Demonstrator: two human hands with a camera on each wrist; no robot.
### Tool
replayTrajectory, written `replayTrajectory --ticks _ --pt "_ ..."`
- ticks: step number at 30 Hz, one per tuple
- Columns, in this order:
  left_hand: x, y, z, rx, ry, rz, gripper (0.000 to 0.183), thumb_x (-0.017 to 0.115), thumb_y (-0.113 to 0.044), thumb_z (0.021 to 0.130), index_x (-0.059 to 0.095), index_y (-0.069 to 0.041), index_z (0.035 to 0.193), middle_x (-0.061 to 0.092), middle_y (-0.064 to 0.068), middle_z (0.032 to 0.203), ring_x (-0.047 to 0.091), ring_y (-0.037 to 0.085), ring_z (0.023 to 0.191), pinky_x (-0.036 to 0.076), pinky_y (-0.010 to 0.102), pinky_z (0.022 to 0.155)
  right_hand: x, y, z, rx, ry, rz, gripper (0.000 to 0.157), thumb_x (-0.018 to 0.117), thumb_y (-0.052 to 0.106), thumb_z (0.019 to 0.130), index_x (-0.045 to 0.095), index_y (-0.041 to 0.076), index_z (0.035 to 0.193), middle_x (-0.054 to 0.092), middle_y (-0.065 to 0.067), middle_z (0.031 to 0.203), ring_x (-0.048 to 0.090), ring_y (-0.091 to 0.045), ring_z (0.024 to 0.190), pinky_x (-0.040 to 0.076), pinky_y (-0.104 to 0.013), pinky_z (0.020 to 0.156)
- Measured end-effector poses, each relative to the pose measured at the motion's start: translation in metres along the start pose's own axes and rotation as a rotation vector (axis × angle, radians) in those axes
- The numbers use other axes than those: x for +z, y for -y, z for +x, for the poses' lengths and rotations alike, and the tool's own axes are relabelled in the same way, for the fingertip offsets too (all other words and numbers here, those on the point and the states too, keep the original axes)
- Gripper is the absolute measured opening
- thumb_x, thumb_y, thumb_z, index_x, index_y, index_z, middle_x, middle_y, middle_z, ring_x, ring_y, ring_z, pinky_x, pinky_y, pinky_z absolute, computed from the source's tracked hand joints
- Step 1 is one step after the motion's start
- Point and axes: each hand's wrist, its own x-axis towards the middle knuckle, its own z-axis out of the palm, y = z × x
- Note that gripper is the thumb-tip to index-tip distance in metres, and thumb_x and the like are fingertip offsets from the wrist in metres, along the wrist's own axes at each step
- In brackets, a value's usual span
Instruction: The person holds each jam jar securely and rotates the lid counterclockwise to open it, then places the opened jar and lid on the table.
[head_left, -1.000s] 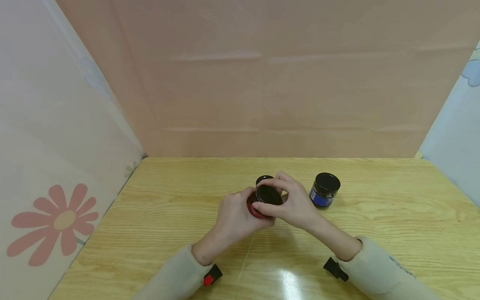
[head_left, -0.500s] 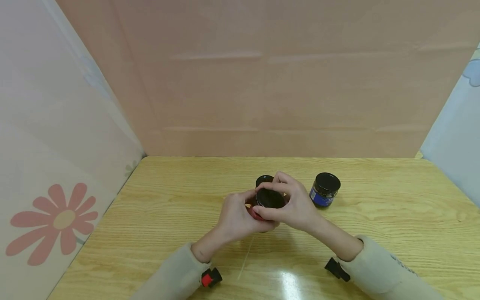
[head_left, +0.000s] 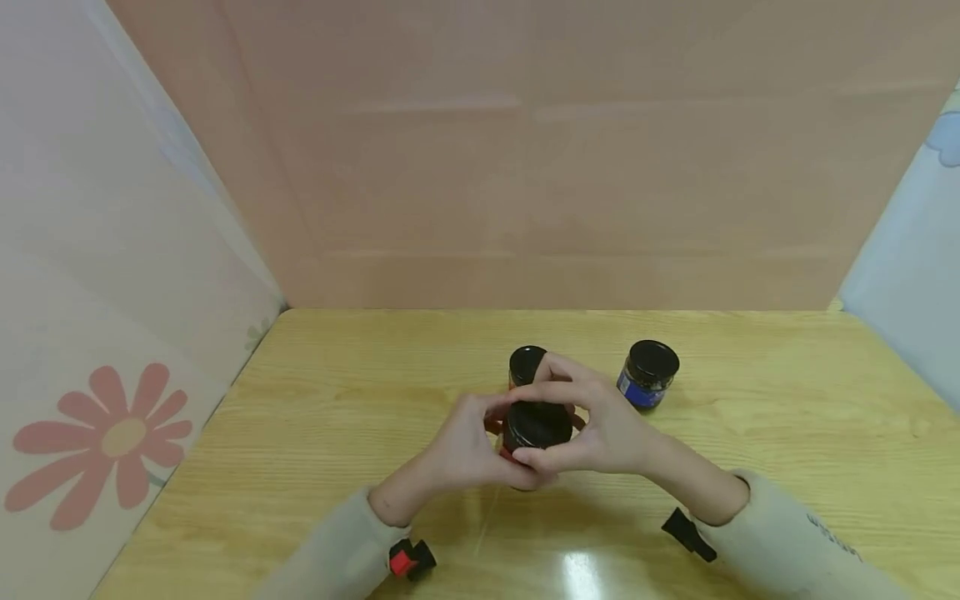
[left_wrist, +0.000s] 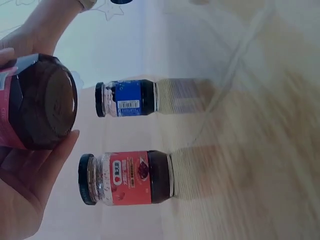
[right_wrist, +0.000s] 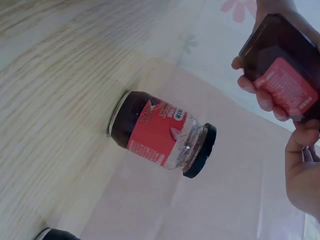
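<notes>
Yellowish wood-grain table (head_left: 360, 375), pinkish backdrop (head_left: 420, 183): left hand (head_left: 474, 450) clasps a red-labelled glass jar (left_wrist: 45, 105), right hand (head_left: 611, 425) pinches its black lid (head_left: 538, 425), half-hiding a matching jar (head_left: 526, 363)!

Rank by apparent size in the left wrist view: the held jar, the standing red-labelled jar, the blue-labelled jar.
1. Held jar, closest to the camera and cut off by the frame edge
2. Standing red-labelled jar
3. Blue-labelled jar
Differing nearness leaves their real sizes unsure.

Smooth, glossy glass jar (left_wrist: 37, 102) with shiny black lid (head_left: 538, 425); glossy wood-grain tabletop (head_left: 322, 417); matt cloth sleeve (head_left: 795, 537); creased matt backdrop (head_left: 525, 183)
</notes>
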Motion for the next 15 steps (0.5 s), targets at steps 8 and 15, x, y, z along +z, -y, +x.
replayTrajectory --ticks 8,15 --pt "0.0 0.0018 0.0008 -0.078 -0.038 0.043 0.046 0.083 -0.017 0.062 0.064 -0.019 0.105 0.069 -0.002 0.091 0.06 0.002 0.075 0.053 0.026 0.064 -0.002 -0.0032 -0.0011 0.092 0.059 -0.034 0.041 0.078 0.024 0.073 0.066 0.017 0.112 0.05 0.005 0.092 0.046 -0.006 0.076 0.039 -0.022 0.048" --pt "-0.001 -0.0007 0.003 -0.131 -0.129 0.129 0.037 0.08 -0.017 0.064 0.065 -0.016 0.099 0.068 -0.004 0.084 0.056 0.003 0.068 0.051 0.024 0.06 -0.0058 -0.0008 0.0013 0.193 0.087 -0.059 0.05 0.076 0.021 0.075 0.06 0.018 0.122 0.055 0.005 0.109 0.05 -0.007 0.083 0.041 -0.021 0.045"
